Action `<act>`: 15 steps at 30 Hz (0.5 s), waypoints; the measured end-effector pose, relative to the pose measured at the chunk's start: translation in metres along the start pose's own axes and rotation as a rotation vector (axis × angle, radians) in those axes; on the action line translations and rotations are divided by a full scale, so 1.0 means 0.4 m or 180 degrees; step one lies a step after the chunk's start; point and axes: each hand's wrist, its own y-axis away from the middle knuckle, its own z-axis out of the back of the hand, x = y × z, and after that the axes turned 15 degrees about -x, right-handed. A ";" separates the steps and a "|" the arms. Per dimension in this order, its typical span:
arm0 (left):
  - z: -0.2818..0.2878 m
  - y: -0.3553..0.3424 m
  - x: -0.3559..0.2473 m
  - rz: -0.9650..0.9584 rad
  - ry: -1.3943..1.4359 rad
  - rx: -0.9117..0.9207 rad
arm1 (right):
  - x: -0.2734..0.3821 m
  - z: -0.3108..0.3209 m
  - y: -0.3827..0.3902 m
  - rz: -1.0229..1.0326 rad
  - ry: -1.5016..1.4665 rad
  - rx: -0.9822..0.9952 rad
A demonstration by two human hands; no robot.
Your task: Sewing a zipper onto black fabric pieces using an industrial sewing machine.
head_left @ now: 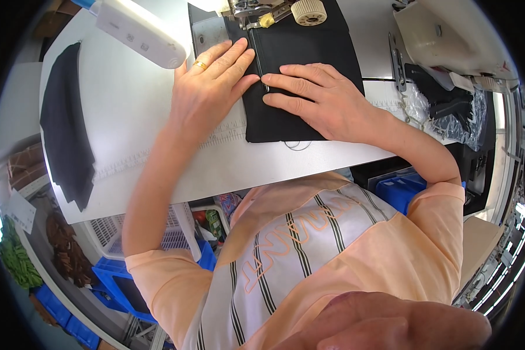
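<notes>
A black fabric piece (280, 125) lies under the sewing machine's needle area (246, 23), with a straight seam or slit running toward me. A small shiny metal-looking part shows along that line, too small to name. My left hand (207, 87), a gold ring on one finger, rests flat at the fabric's left edge, fingers stretched toward the machine. From the right, my right hand (326, 99) presses flat on the fabric, fingers apart, their tips beside the line. The left thumb tip and right index fingertip nearly meet there. Neither hand grips anything visible.
Dark fabric pieces (67, 128) lie on the white table (128, 116) at the left. A white lamp-like device (140, 35) reaches over the upper left. Clear plastic with black pieces (469, 119) sits at the right. Below the table stand a white basket (108, 230) and blue crates.
</notes>
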 end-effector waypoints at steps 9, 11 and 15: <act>-0.004 0.006 -0.002 0.0199 0.0096 -0.0009 | -0.052 -0.025 -0.028 0.0056 0.0135 -0.0076; 0.001 -0.002 -0.005 0.0184 0.0061 0.0009 | -0.067 -0.030 -0.033 0.0084 0.0174 -0.0128; 0.007 0.001 -0.003 0.0239 0.0265 0.0099 | -0.095 -0.036 -0.047 0.0127 0.0148 -0.0195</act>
